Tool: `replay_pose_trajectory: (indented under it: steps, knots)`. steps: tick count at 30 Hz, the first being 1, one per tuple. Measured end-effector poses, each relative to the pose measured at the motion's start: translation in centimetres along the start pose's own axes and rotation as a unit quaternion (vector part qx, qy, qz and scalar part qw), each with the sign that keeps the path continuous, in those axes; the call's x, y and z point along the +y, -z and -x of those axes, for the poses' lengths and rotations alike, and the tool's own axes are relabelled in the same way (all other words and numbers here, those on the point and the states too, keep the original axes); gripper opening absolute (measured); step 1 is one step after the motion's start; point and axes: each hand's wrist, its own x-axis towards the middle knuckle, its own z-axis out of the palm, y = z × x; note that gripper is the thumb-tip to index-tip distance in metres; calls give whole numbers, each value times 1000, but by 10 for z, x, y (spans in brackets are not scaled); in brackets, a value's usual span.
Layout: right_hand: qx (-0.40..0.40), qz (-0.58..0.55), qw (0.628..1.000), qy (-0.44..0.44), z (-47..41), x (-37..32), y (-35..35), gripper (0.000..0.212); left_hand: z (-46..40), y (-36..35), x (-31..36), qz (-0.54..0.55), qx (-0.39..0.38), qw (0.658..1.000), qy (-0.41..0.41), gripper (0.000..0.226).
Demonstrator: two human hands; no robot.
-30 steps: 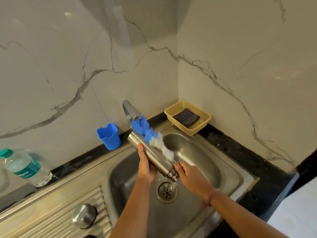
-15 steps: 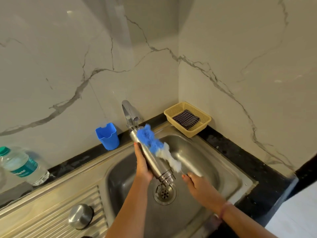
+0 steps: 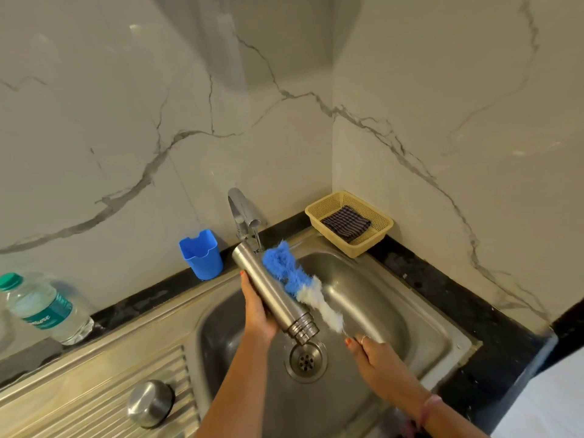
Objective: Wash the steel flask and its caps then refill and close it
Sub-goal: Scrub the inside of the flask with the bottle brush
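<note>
The steel flask is tilted over the sink basin, its open threaded mouth pointing down toward the drain. My left hand grips the flask's body from the left. My right hand holds the handle of a bottle brush; its blue and white bristles lie against the flask's outer right side. A round steel cap sits on the ribbed drainboard at the lower left.
A steel tap stands behind the flask. A blue plastic cup and a water bottle with a green cap stand along the wall at the left. A yellow basket with a dark cloth sits in the back right corner.
The brush has slid along the outside of the flask. The flask's base has swung slightly left and its mouth has come a little nearer the drain. My right hand moved a little right.
</note>
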Motion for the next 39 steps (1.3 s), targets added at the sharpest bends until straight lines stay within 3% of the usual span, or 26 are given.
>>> replay_pose_trajectory:
  steps: [2, 5, 11, 19, 26, 32, 35, 39]
  knots:
    - [2, 16, 1000, 10, -4, -7, 3, 29, 2, -3, -5, -6, -9, 1000, 20, 89]
    - [34, 53, 998, 17, -27, -26, 5, 32, 10, -11, -13, 10, -19, 999, 35, 78]
    - [55, 22, 998, -4, -32, -26, 3, 36, 11, -11, -17, 16, 0, 999, 39, 70]
    - [28, 40, 999, 22, -22, -34, -7, 28, 9, -8, -16, 31, -37, 998, 48, 86]
    - [32, 57, 997, 29, -15, -15, -4, 29, 7, -11, -11, 24, 8, 1000, 14, 85]
    - [-17, 42, 998, -38, 29, 26, 0, 33, -1, -10, 14, 105, 51, 993, -17, 102]
    - [-5, 44, 999, -18, 21, 18, 4, 30, 5, -18, 16, 128, 42, 990, -30, 81]
    - [32, 71, 996, 36, -13, -9, 4, 34, 8, -23, 9, 96, 27, 995, -30, 84]
